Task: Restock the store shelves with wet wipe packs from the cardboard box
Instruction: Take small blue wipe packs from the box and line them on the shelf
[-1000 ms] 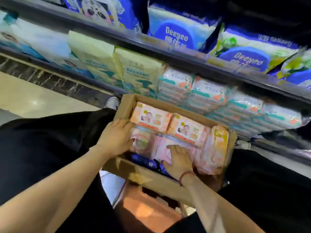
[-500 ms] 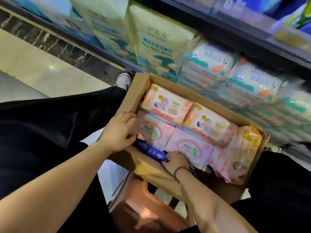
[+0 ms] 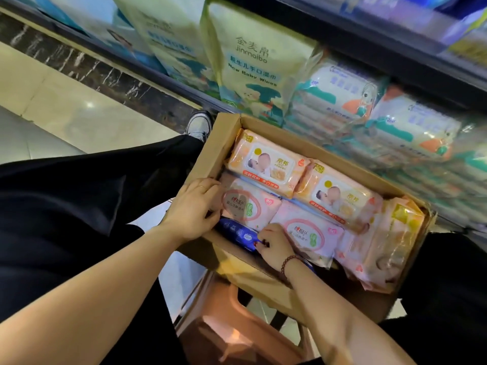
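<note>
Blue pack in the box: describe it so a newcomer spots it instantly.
Find the cardboard box below the shelves. Along its near wall, between the left hand and right hand, lies the blue pack. It alone is dark blue, beside a pale pink pack.

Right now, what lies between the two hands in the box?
The head view shows a dark blue pack between the left hand, which grips a pink pack, and the right hand.

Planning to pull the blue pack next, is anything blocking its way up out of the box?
Partly. A pink pack, gripped by the left hand, overlaps the far edge of the blue pack; the right hand touches its right end.
</note>
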Demonstrator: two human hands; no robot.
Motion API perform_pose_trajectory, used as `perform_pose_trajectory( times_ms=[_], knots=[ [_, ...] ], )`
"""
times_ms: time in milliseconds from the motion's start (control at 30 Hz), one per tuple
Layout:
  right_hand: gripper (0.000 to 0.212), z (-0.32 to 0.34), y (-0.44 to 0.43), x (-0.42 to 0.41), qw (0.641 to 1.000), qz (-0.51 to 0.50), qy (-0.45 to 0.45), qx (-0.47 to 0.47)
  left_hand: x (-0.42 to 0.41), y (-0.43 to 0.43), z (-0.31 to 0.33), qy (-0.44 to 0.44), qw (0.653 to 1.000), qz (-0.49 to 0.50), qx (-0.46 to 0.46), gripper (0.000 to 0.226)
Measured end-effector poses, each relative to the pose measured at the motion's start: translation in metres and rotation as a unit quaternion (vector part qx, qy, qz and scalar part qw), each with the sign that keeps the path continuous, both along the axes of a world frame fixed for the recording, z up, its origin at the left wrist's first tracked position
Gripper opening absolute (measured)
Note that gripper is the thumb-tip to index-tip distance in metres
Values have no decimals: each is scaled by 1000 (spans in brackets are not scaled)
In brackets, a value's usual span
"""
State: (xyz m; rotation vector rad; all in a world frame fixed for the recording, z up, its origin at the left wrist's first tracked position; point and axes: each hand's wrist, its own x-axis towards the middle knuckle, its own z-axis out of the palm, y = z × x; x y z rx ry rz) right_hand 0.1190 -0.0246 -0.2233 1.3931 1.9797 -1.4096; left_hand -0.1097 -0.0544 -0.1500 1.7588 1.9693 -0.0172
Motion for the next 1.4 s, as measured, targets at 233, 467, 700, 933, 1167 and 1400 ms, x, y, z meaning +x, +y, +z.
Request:
perform_pose_trajectory(
  times_ms=[233, 467, 700, 933, 1167, 1400],
  knots=[
    [17, 47, 30, 4, 927, -293, 138, -189, 9, 4, 8, -89, 992, 94, -9, 57],
    [14, 71, 52, 23, 753, -503, 301, -300, 30, 13, 39, -464, 851, 227, -99, 66],
    [14, 89, 47, 23, 709, -537, 346, -298, 51, 27, 48, -531, 801, 261, -93, 86],
    [25, 70, 32, 57, 797, -498, 234, -249, 50, 31, 32, -496, 829, 205, -160, 56],
    [32, 15, 5, 104, 844, -464, -53, -264, 36, 30, 12, -407, 872, 233, -142, 52],
    [41, -15, -10, 116, 857, -447, -197, -167, 40, 33, 0, -391, 871, 245, -167, 53]
  ],
)
